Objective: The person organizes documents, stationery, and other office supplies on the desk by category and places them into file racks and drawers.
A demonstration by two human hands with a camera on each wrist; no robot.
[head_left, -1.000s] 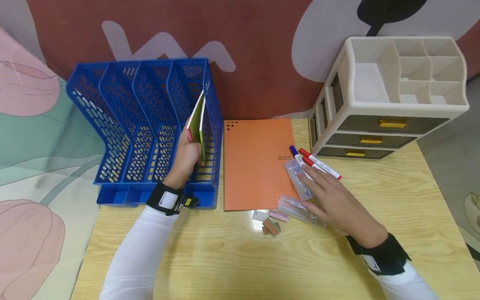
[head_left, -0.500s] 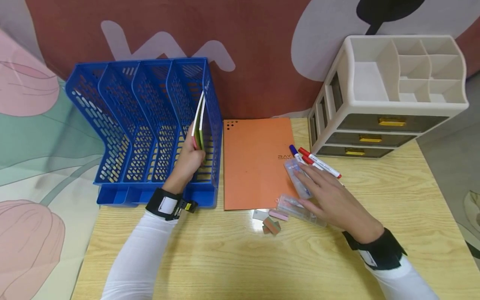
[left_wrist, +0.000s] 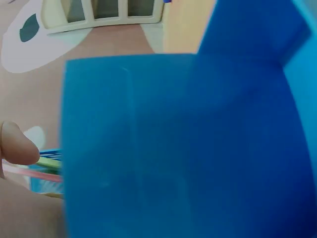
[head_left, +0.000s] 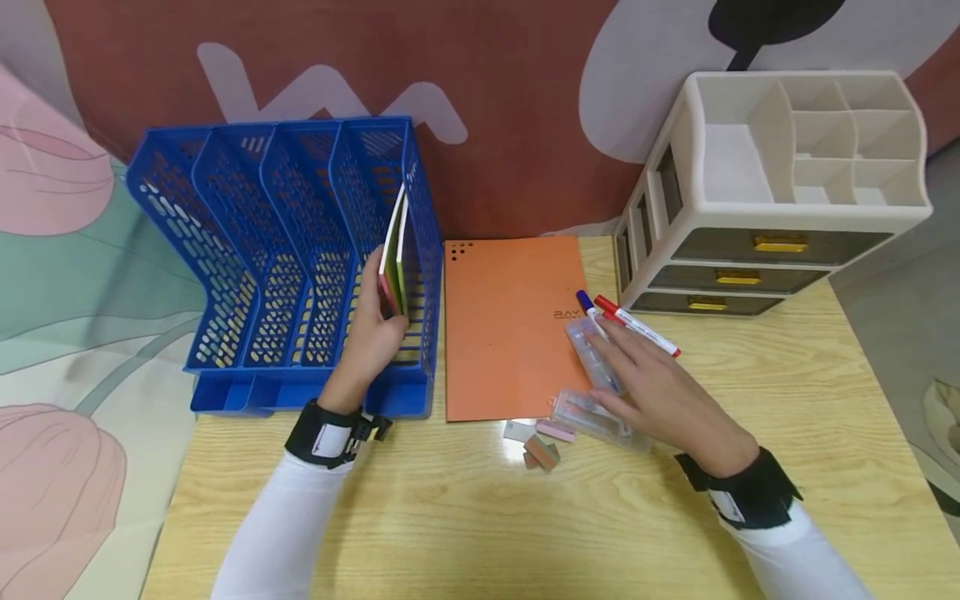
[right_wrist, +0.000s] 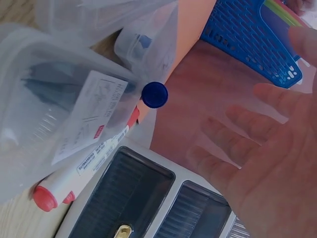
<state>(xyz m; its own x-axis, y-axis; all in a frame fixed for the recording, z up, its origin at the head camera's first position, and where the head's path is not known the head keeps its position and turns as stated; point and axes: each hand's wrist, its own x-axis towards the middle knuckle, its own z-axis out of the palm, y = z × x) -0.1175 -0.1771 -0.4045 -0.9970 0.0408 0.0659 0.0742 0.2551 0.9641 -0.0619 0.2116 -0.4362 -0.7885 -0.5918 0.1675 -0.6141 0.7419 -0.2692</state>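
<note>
Grips thin booklets (head_left: pixel 393 275) with the left hand (head_left: pixel 370 337), left of centre in the head view, inside the blue rack (head_left: pixel 401 394); likely light, bendy, best pinched across both covers. Holds the right hand (head_left: pixel 667 392) straight-fingered above clear cases (head_left: pixel 588 418).

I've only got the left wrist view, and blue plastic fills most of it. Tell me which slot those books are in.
Observer: The left hand holds the thin books in the blue rack's rightmost slot, as the head view shows it.

Operator: Now report on the right hand.

Observer: Its fingers are out straight above the clear cases, gripping nothing; whether they touch, I can't tell.

Operator: Name anything small lying loose on the near side.

Observer: Some small blocks, one of them pink, lie just off the orange folder's near edge.
</note>
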